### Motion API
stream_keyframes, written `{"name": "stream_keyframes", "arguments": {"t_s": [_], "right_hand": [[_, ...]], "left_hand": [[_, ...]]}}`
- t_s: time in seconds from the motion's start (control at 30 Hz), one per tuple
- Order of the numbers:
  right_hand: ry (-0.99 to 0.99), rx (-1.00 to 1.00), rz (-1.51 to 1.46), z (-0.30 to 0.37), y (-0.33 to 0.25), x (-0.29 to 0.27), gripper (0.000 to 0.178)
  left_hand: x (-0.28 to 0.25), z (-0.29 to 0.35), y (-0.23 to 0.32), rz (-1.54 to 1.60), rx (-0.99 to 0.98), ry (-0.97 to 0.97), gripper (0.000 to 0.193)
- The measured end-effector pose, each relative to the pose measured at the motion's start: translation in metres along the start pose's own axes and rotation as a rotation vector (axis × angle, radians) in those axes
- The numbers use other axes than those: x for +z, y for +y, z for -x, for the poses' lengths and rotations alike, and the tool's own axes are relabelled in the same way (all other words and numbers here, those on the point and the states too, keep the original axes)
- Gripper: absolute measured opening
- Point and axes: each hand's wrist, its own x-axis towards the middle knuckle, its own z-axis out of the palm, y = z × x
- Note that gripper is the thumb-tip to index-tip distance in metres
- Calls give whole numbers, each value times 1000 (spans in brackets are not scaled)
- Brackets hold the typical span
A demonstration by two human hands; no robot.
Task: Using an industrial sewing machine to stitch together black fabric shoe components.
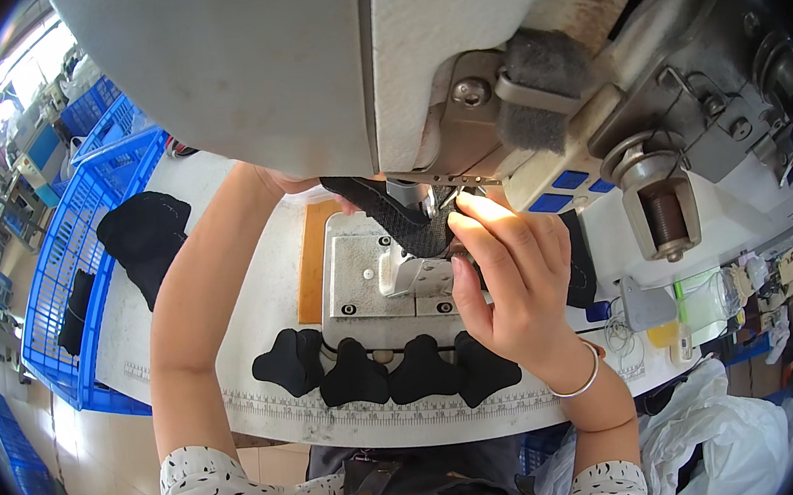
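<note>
Because left hand (287, 180) is half-hidden, cannot tell grip; right hand (520, 279), loosely spread, touches curved, grainy black fabric (409, 223).

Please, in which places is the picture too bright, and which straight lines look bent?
Head view: strong light whitens the right hand's index finger; head view: the upper-left window is washed out; head view: the ruler strip bows.

I looked in on a sewing workshop: the sewing machine (227, 68) towered over a ruled table (236, 360), thread (666, 207) to its right, a blue crate (81, 388) to its left, black pieces (355, 375) before it.
</note>
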Motion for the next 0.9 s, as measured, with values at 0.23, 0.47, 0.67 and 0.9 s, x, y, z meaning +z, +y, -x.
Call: {"name": "stream_keyframes", "arguments": {"t_s": [0.23,0.47,0.67,0.9], "right_hand": [[0,-18,-102,-1,4,-10,31],[25,-70,-120,1,1,0,31],[4,-56,-36,0,0,-4,33],[-7,-39,-69,2,3,-6,32]], "left_hand": [[24,31,20,53,2,115,15],[31,31,-8,279,13,166,27],[28,25,-14,365,-22,104,26],[41,40,-9,325,-36,192,26]]}}
